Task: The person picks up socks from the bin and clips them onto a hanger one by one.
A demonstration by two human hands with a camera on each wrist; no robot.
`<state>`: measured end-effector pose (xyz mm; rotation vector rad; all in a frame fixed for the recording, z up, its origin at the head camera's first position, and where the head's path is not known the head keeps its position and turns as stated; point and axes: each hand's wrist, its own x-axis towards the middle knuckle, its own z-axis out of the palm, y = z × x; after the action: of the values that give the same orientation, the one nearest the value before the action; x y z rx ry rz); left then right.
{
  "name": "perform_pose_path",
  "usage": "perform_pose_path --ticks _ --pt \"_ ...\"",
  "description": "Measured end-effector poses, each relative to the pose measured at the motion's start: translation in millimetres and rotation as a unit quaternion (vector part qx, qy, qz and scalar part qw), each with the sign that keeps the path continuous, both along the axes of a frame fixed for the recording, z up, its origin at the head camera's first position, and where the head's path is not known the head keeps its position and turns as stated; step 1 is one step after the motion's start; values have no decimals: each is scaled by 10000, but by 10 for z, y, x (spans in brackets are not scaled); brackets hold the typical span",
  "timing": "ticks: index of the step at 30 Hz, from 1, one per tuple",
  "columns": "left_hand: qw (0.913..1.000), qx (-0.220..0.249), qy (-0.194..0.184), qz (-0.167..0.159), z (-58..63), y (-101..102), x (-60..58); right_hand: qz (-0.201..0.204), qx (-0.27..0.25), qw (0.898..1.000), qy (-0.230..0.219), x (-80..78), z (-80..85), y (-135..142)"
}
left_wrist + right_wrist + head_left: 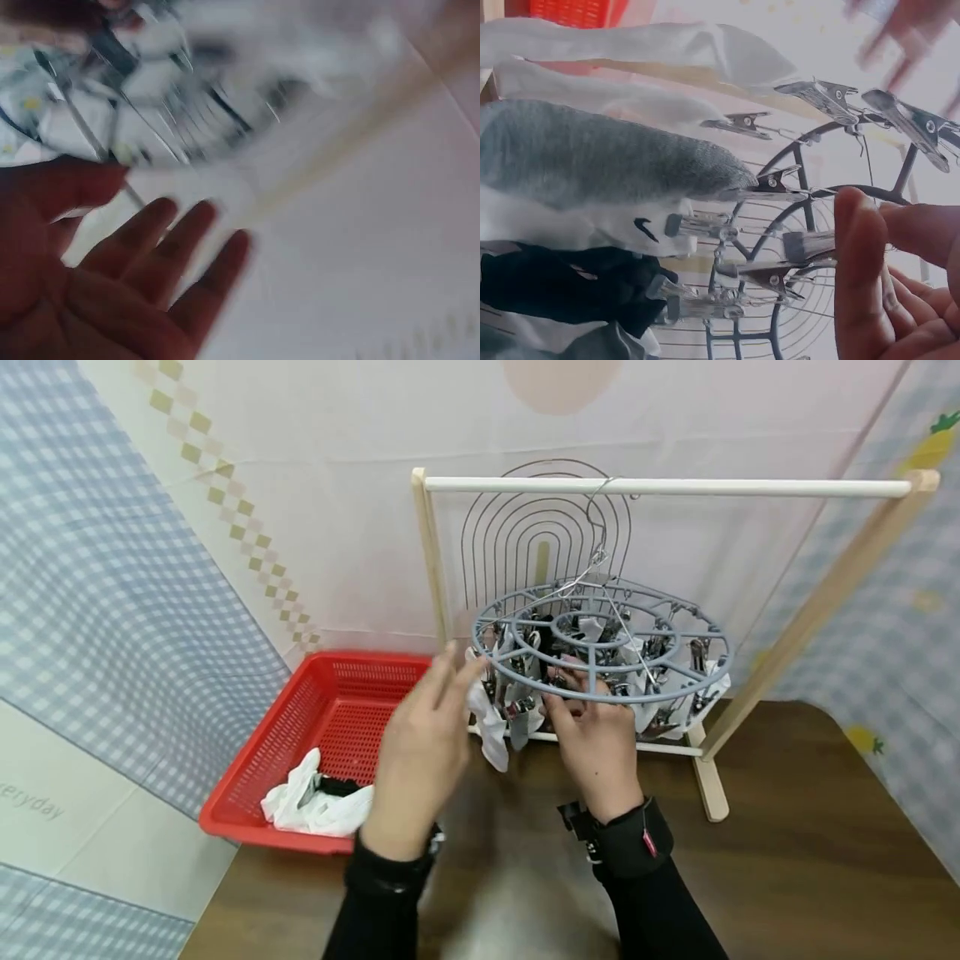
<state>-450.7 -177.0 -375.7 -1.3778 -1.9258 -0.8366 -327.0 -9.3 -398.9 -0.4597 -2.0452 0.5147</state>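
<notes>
A round grey clip hanger (652, 699) hangs by its hook, with socks clipped under its rings. My right hand (600, 743) is beneath its front edge. In the right wrist view, that hand's thumb and index finger pinch a metal clip (808, 246). Near it hang a grey sock (607, 150), a white sock with a black swoosh (592, 225) and a black sock (562, 292), their ends in other clips. My left hand (423, 747), blurred, is raised at the hanger's left side. Its fingers are extended and hold nothing, beside a dangling white sock (491, 735).
A red basket (300, 841) stands at the left on the brown table (810, 860), with white cloth (322, 810) and a dark piece inside. The white rail (675, 487) runs between wooden posts (817, 610). Behind the hanger are arched wires (480, 552).
</notes>
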Motion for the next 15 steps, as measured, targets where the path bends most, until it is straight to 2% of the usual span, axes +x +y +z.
perform_pose_path --ticks 2,3,4,5,6,8,9,10,11,13,15 --pt "9954 -792 -219 483 -21 -220 -150 178 -74 9998 -18 -2 32 -2" --pt "9884 -1293 -478 639 -38 -331 -245 203 -115 9997 -17 -3 46 -3" --pt "9762 -1883 -775 750 -69 -438 -346 182 -139 9997 0 -2 61 -3" --pt "9581 -2514 -1110 803 -103 -533 -445 164 -200 9997 13 2 74 -3" --pt "9358 -3125 -1420 807 -143 -613 -542 131 -264 9996 1 10 80 -3" --pt "8848 -4141 -2013 722 -239 -730 -712 16 -401 9992 -51 34 92 -3" --pt "8622 -4482 -2266 655 -290 -773 -778 -43 -433 9990 -110 46 92 -3" --pt "8449 -4737 -2419 577 -342 -807 -834 -66 -473 9987 -168 58 91 -5" --pt "8315 -4917 -2530 524 -382 -837 -874 -70 -506 9985 -218 67 87 -6" --pt "8186 -5105 -2588 482 -458 -875 -934 -113 -483 9983 -301 81 86 -5" --pt "8142 -5175 -2587 486 -504 -883 -969 -129 -423 9985 -334 95 84 -5"
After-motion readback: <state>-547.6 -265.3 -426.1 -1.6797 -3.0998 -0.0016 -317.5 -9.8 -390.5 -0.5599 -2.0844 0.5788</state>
